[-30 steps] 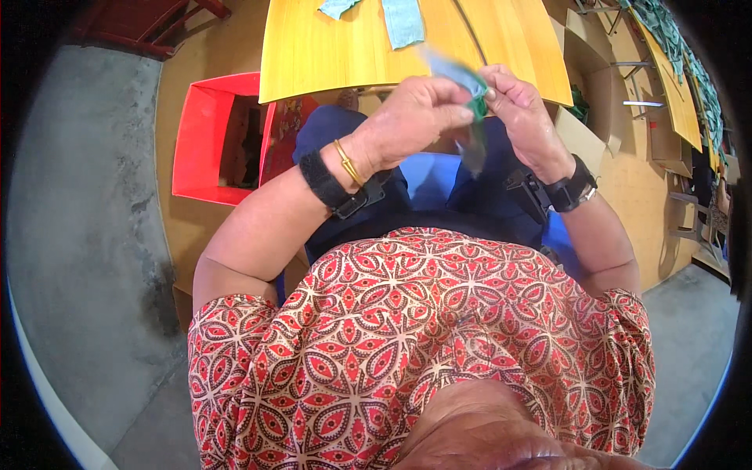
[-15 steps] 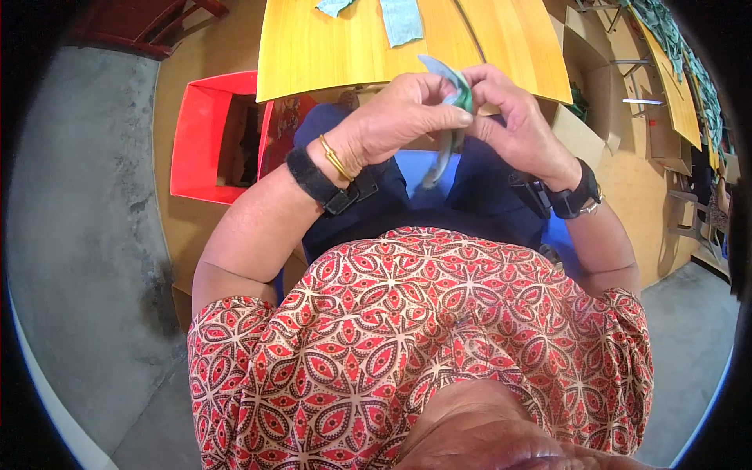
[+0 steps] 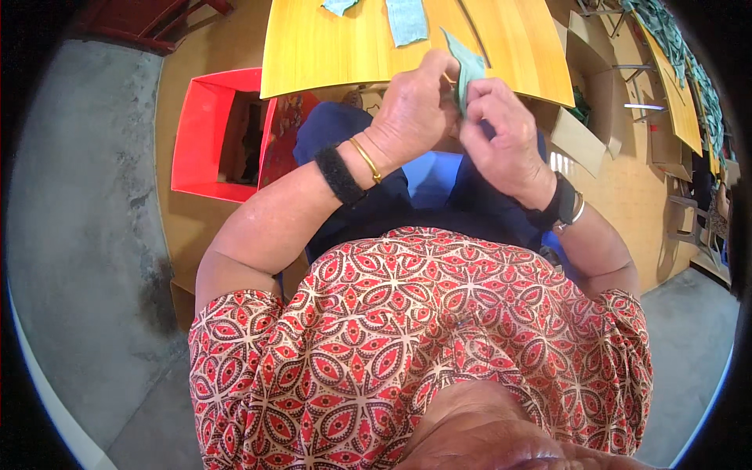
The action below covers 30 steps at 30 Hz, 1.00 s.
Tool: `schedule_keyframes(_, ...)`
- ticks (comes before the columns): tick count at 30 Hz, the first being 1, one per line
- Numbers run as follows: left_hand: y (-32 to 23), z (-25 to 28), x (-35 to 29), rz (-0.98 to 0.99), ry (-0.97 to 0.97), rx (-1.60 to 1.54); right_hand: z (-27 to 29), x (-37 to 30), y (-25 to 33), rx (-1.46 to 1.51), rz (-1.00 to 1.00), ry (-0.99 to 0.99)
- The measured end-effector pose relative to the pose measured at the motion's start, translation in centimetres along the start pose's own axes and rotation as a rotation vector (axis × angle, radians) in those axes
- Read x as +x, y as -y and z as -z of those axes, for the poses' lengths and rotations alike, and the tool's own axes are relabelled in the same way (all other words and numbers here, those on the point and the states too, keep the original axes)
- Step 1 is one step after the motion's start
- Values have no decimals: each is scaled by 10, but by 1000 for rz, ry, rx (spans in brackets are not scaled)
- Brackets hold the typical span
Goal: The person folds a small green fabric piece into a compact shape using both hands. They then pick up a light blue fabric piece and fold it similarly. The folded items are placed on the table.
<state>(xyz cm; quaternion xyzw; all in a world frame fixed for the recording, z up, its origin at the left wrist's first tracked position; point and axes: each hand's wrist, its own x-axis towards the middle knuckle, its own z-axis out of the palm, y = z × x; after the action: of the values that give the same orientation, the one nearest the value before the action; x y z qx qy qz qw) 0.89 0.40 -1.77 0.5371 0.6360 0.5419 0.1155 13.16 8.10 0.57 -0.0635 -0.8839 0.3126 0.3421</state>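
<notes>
A small teal-green piece of cloth (image 3: 472, 64), narrow and folded, is held up just past the near edge of the yellow table. My left hand (image 3: 415, 106) pinches it from the left, fingertips curled behind its edge. From the other side my right hand (image 3: 505, 137) grips its lower right edge, thumb and fingers bent; part of that hold is hidden. Two more pieces of similar pale teal cloth lie on the table: a flat strip (image 3: 407, 22) and a smaller scrap (image 3: 340, 6) at its left.
The yellow wood-grain table (image 3: 337, 51) has a dark line across it. Left of my knees stands an open red box (image 3: 205, 133). Open cardboard boxes (image 3: 589, 94) are at the right, and beyond them another table (image 3: 675, 86) bears heaped teal cloth (image 3: 697, 66).
Both hands have shifted, the left one up and forward. The cloth's dangling lower end no longer shows below my fingers, and its green face now stands up above them.
</notes>
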Motion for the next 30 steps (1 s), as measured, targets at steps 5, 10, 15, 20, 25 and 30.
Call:
schedule_keyframes(5, -5, -7, 1, -62, -65, 79, 3, 0, -14, 7, -280, 3)
schedule_keyframes(10, 7, -14, -2, 19, -56, 15, -1, 5, -22, -118, -300, -4)
schedule_keyframes(15, 11, -2, 2, 491, 316, -692, -3, 3, -24, -26, -226, -70)
schedule_keyframes(20, 8, 9, 8, 596, 590, -836, 0, 2, -28, -150, -127, 35)
schedule_keyframes(25, 2, 7, 8, 600, 498, -421, -1, -1, -30, -86, -167, 124)
schedule_keyframes(30, 14, -3, 2, 405, 317, -70, -1, -1, -41, 140, -454, 289)
